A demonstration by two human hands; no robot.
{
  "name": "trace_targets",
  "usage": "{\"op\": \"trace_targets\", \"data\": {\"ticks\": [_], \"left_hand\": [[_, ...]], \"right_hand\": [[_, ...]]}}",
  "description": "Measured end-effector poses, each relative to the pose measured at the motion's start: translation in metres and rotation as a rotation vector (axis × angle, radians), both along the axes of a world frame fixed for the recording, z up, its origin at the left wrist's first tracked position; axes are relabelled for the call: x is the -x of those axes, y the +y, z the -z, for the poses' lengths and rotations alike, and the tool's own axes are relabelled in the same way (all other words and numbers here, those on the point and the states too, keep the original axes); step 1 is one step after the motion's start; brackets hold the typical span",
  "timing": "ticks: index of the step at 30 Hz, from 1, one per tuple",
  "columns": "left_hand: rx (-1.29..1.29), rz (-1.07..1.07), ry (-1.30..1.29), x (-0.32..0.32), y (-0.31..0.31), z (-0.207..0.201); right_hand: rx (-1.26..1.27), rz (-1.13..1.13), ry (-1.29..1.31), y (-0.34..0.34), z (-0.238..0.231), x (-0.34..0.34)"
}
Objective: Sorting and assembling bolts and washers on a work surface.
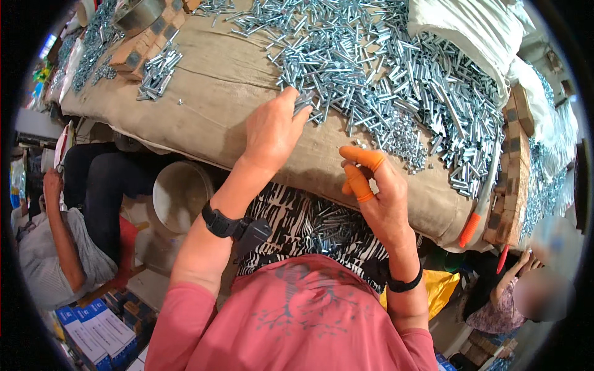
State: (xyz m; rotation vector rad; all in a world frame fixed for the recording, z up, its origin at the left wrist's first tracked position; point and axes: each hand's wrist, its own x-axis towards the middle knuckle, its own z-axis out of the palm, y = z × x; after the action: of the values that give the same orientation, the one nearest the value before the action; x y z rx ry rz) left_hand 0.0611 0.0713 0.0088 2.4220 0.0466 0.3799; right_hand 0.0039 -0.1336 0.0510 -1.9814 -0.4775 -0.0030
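Observation:
My left hand (pixel 272 130) is at the near edge of a big spread of loose metal tubes (pixel 346 80), on a cloth-covered work surface (pixel 210 102). Its fingers are closed around a few of these silvery tubes, partly hidden by the hand. My right hand (pixel 383 191) hovers by the surface's front edge, with orange covers on two fingers. Those fingers curl toward each other; whatever they may hold is too small to make out. Close by lies a pile of small metal pieces (pixel 402 139). More tubes (pixel 334 226) rest on the striped cloth over my lap.
An orange-handled tool (pixel 471 229) lies at the right edge, near wooden blocks (pixel 510 185). A white sack (pixel 470 31) sits at the back right. A bucket (pixel 180 195) stands below the surface at left. One person (pixel 68 247) sits left, another (pixel 504 303) right.

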Motion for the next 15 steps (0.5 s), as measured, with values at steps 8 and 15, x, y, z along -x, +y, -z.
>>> {"op": "trace_targets", "data": {"ticks": [8,15], "left_hand": [[0.899,0.274,0.243,0.031,-0.045,-0.029],[1.204,0.531,0.737,0.060,-0.097,-0.038]], "right_hand": [[-0.429,0.210,0.272,-0.033,0.011,0.014],[-0.606,0.140,0.504,-0.070,0.014,0.019]]}}
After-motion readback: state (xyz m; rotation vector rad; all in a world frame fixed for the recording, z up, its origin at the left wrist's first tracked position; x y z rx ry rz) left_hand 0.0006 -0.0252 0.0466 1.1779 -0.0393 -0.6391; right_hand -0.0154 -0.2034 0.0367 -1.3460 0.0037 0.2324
